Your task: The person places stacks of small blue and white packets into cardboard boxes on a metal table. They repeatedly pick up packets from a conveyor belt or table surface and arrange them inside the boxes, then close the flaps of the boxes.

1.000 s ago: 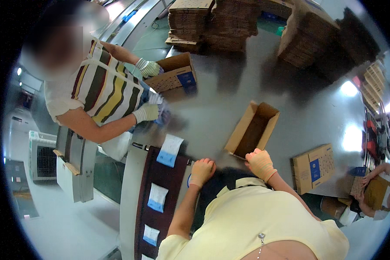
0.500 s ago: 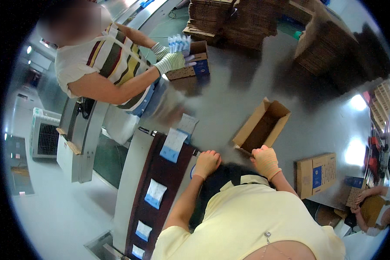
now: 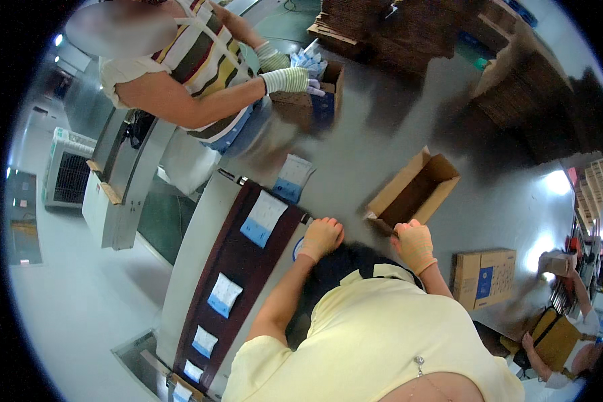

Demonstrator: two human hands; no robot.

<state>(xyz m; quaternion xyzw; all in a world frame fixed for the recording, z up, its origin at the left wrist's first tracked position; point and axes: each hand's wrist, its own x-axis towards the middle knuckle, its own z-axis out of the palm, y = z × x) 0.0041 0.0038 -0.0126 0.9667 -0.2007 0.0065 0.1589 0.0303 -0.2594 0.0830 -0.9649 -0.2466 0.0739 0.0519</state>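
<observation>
An open cardboard box (image 3: 400, 195) stands on the grey metal table, its inside dark and no contents visible. At its near end my right hand (image 3: 415, 246), in a pale striped glove, has its fingers closed on the box edge. My left hand (image 3: 323, 238) is curled beside the end of the dark conveyor belt (image 3: 238, 261), apart from the box. Whatever its fingers hold, if anything, is hidden. A blue-and-white packet (image 3: 264, 219) lies on the belt near that hand, and another packet (image 3: 292, 178) has reached the table just past the belt's end.
At the far left, a co-worker's gloved hands (image 3: 288, 79) hold packets in a carton (image 3: 335, 87). Closed cartons (image 3: 484, 278) lie right of me. Flattened cardboard stacks (image 3: 375, 33) stand at the back. Another person (image 3: 556, 342) works at the lower right.
Packets have advanced along the belt toward the table. The co-worker's packets have gone down into their carton. The person at lower right has raised a box. My hands have hardly moved.
</observation>
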